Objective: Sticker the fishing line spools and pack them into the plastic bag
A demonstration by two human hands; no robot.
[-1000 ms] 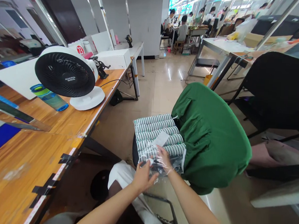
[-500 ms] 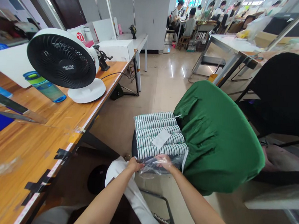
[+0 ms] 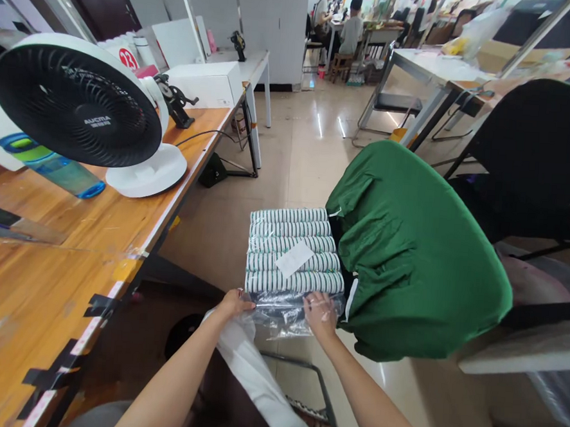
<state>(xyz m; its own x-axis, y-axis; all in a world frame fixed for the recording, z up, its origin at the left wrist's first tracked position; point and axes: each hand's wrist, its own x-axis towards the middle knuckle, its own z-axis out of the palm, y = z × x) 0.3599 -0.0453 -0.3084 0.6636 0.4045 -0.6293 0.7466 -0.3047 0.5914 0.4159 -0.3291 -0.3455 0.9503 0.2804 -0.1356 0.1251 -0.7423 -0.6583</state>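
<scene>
A clear plastic bag (image 3: pixel 285 320) holds several rolls of striped white, green and dark fabric (image 3: pixel 293 281), laid side by side. On top of the rolls lies a white paper slip (image 3: pixel 294 259). The pack rests on a chair seat in front of me, beside the chair's green cloth-covered backrest (image 3: pixel 422 248). My left hand (image 3: pixel 234 302) pinches the bag's near left corner between thumb and fingers. At the near right side, my right hand (image 3: pixel 320 311) has curled fingers gripping the loose film, close to the lowest roll; plastic partly covers the fingers.
To the left is a wooden table (image 3: pixel 135 217) with a fan (image 3: pixel 86 105), a blue bottle (image 3: pixel 56 167) and a white box (image 3: pixel 208 83). A black chair (image 3: pixel 534 164) stands at right. Several people sit working at far tables, one in a grey top (image 3: pixel 351 34).
My view has shifted slightly. The film is drawn flatter along the near edge, and my right hand has moved up against the lowest roll. My left hand still holds the corner.
</scene>
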